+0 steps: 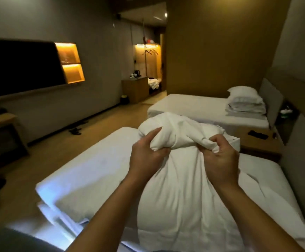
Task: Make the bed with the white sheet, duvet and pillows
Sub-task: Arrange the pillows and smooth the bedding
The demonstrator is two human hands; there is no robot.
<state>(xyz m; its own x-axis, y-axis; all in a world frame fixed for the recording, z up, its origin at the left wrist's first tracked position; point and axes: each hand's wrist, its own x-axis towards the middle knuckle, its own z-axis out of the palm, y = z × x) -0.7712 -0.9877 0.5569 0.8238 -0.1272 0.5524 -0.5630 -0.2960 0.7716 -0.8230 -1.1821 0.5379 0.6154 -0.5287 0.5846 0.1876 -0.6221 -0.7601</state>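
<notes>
Two beds stand in the room. The near bed [97, 171] is covered with a white sheet, and the far bed [193, 108] beyond it also has a white cover. On the far bed, at its right end against the headboard, lies one stack of pillows [244, 102]; how many are in it cannot be told. Between the two beds on the right stands one nightstand [260, 144] with a dark object on top.

One bulky white bundle, a pillow in its case [184, 188], rises from the near bed in the middle of the view. Its cloth is smooth and taut lower down and bunched into thick folds at the top. Both hands hold that bunched top. The left hand [146, 151] has its fingers closed around a fold on the left side. The right hand [220, 159] has its fingers curled tight on a gathered wad of cloth on the right side. The two hands are near each other but apart.

The near bed's left edge is blurred and bright. Left of it runs a wide strip of bare wooden floor [75, 142] up to the wall with the dark television [20, 68]. A pair of dark slippers [75, 130] lies on that floor near the wall.
</notes>
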